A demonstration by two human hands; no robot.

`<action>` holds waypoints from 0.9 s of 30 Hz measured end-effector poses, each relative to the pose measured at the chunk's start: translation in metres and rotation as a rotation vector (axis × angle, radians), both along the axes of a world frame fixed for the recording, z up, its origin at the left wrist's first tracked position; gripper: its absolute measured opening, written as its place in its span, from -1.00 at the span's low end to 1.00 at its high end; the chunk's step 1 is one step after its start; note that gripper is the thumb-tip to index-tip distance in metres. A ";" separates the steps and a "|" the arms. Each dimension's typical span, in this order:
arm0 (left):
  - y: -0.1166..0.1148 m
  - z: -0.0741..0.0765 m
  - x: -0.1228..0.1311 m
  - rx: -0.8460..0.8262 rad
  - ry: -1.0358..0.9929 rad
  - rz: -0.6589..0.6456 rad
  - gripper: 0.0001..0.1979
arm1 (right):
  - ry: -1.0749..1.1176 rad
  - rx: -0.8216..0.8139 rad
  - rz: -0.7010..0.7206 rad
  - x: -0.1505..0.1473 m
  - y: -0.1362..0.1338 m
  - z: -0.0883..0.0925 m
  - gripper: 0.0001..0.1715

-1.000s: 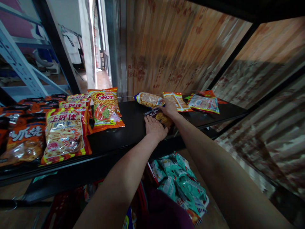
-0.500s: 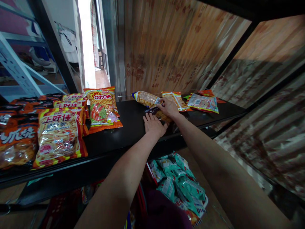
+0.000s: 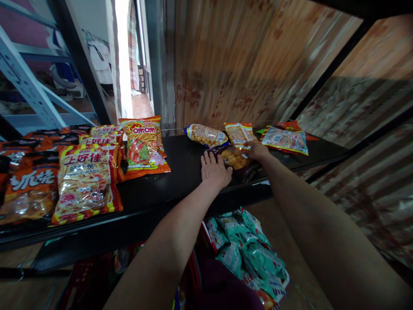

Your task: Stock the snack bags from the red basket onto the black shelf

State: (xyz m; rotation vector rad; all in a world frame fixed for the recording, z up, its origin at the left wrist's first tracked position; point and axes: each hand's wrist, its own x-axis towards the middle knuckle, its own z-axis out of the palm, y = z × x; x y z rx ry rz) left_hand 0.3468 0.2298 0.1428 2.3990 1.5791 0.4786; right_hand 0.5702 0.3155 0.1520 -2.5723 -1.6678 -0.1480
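A dark snack bag (image 3: 237,158) with a see-through middle showing golden-brown pieces lies on the black shelf (image 3: 180,159). My left hand (image 3: 215,168) rests flat with spread fingers at its left end. At the bag's right end, my right hand (image 3: 258,151) has its fingers bent over the edge, with the fingertips partly hidden. Just behind lies a bag of round nuts or snacks with blue ends (image 3: 206,135), apart from my hands. An orange-and-yellow snack bag (image 3: 239,132) sits behind the dark bag, near my right hand.
On the left stand prawn cracker bags (image 3: 88,181), orange-and-black snack bags (image 3: 30,185) and an orange noodle-snack bag (image 3: 143,146). A pale snack bag (image 3: 284,140) lies at the right. Below are several green packets (image 3: 258,254). A plastic-like sheet (image 3: 232,64) hangs behind the shelf.
My right hand has moved from the blue-ended bag's right end to the dark bag's right end, uncovering more of both. My left hand stays at the dark bag's left end. The view has shifted slightly.
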 end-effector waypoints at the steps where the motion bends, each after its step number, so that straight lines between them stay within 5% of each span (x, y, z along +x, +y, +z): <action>1: 0.001 -0.001 0.000 -0.002 -0.003 0.000 -0.31 | -0.022 -0.004 0.011 0.000 0.000 0.001 -0.39; 6: 0.003 -0.003 -0.001 0.007 -0.025 0.002 -0.33 | -0.092 0.053 0.020 -0.002 -0.012 0.005 -0.37; 12: -0.004 0.006 -0.007 -0.058 0.006 -0.033 -0.33 | -0.014 0.279 0.005 -0.006 -0.027 0.018 -0.63; 20: -0.008 0.005 -0.015 -0.113 -0.080 -0.103 -0.35 | 0.172 0.832 0.012 -0.029 -0.020 0.066 -0.74; 24: -0.015 0.007 -0.017 -0.066 -0.458 -0.132 -0.54 | 0.336 1.172 0.138 -0.045 -0.024 0.088 -0.77; 27: -0.020 0.020 -0.017 -0.371 -1.086 -0.112 -0.61 | 0.372 1.338 0.247 -0.067 -0.043 0.084 -0.79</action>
